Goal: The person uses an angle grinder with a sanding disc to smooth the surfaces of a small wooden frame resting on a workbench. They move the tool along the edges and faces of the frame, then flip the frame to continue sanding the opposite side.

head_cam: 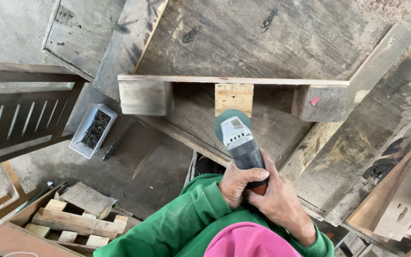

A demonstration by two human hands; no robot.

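A white tray of dark nails [92, 129] sits on the floor at left. The left hand [236, 183] wraps its fingers tight around the grey angle grinder [241, 143]; the right hand [278, 199] clasps the grinder's rear likewise. The grinder's disc meets the lower edge of the middle block [234, 97] under the pallet's top board [234, 80].

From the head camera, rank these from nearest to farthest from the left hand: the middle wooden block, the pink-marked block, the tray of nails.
From the left hand:
1. Middle wooden block, straight ahead, just past the grinder disc.
2. Pink-marked block, ahead and to the right.
3. Tray of nails, far off to the left on the floor.
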